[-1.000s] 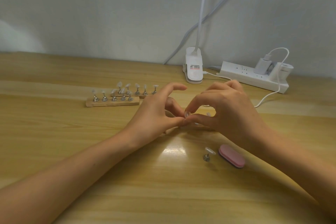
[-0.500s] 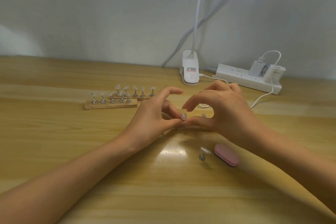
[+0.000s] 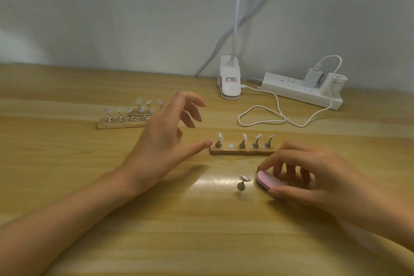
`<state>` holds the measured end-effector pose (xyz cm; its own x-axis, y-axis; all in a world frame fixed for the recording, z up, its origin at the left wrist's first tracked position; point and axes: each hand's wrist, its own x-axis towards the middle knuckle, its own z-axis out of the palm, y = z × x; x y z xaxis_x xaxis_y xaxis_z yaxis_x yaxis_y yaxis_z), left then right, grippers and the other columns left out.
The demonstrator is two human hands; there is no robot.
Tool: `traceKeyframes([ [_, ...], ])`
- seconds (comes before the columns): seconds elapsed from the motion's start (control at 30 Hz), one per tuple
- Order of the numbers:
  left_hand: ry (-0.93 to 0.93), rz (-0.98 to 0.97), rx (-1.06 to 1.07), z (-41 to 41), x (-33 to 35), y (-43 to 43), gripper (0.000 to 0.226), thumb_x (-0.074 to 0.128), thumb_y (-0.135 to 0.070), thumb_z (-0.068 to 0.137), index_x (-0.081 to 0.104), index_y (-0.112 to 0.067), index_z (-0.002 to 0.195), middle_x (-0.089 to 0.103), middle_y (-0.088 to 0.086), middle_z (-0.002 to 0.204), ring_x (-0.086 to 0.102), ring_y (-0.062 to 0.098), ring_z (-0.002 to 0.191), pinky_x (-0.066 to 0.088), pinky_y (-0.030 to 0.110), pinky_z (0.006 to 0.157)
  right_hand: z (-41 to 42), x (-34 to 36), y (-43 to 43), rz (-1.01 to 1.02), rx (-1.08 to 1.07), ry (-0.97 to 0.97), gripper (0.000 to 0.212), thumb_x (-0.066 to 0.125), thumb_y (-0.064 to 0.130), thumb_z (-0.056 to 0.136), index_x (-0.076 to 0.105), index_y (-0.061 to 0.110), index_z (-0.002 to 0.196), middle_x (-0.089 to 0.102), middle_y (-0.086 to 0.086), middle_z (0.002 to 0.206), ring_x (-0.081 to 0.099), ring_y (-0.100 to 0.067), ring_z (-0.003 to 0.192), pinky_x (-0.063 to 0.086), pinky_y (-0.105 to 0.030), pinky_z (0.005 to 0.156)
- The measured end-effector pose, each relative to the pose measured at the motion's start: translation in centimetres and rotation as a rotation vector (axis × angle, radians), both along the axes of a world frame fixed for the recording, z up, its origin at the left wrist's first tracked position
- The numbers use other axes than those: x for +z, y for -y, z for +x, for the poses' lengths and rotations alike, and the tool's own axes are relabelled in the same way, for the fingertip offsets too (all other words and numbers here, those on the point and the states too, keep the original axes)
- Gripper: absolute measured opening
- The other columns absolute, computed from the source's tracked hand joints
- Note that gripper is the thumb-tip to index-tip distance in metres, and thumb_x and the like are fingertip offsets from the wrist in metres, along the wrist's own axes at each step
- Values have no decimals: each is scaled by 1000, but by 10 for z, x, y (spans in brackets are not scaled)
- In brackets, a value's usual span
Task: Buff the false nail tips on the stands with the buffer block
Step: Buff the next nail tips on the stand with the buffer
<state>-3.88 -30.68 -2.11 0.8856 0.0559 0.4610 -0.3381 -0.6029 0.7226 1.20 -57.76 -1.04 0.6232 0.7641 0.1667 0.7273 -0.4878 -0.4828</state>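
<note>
A pink oval buffer block (image 3: 266,180) lies on the wooden table under my right hand (image 3: 307,177), whose thumb and fingertips close around it. Just left of it a single metal stand with a clear nail tip (image 3: 243,182) stands loose on the table. Behind them a wooden strip (image 3: 244,152) carries several stands with nail tips and one bare round spot. My left hand (image 3: 163,141) hovers open with spread fingers, its thumb tip beside the strip's left end. Two more wooden strips with tipped stands (image 3: 125,119) sit farther back left.
A white clip lamp base (image 3: 229,80) stands at the back by the wall. A white power strip (image 3: 302,91) with plugged adapters lies to its right, and a white cable (image 3: 280,119) loops onto the table behind the near strip.
Both hands have let go of the stand they pinched together, which now sits on the near strip. My right hand dropped onto the buffer block; my left hand opened and drew back left.
</note>
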Motion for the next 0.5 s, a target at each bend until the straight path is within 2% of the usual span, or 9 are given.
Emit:
traceKeyframes([
  [0.07,38,44,-81,-12,3,10,50,85,-32,73,50,-30,108,64,-11,90,62,12,81,40,10,56,-1,-2,1,-9,1,-6,26,64,59,79,71,41,97,60,18,97,60,-7,86,43,-10,68],
  [0.17,-153,132,-191,-22,-3,35,61,88,-33,71,41,-41,108,66,-17,96,60,9,80,42,8,61,-3,-1,2,-7,14,-9,17,66,47,83,69,40,97,61,16,98,63,-9,87,48,-14,67],
  [0.27,-202,186,-183,-20,-9,47,59,84,-33,74,37,-46,108,65,-25,95,58,9,80,53,32,72,-5,1,4,130,-10,-107,11,70,44,87,68,36,94,67,12,95,69,-13,86,56,-27,62],
  [0.3,-210,171,-180,-19,-8,48,57,83,-31,75,39,-46,108,66,-25,92,59,8,78,54,39,74,-4,2,5,194,-23,-200,11,75,39,87,68,35,94,69,10,95,71,-15,86,59,-30,65],
  [0.37,-224,128,-186,-16,-8,49,54,83,-26,75,43,-45,106,68,-24,87,62,7,75,55,43,76,-2,3,6,319,-31,-427,22,82,30,79,67,33,95,70,4,100,74,-22,88,63,-36,71],
  [0.43,-241,43,-204,-16,-9,47,52,84,-19,76,48,-41,107,71,-18,82,66,7,77,58,39,78,1,1,6,447,-41,-638,31,84,26,75,67,29,101,70,-3,104,74,-29,88,63,-37,72],
  [0.5,-243,-59,-221,-17,-10,45,50,83,-11,77,53,-36,109,72,-12,78,68,4,76,57,22,73,3,-1,2,534,-42,-765,31,84,25,77,70,25,105,71,-6,108,75,-28,88,62,-33,73],
])
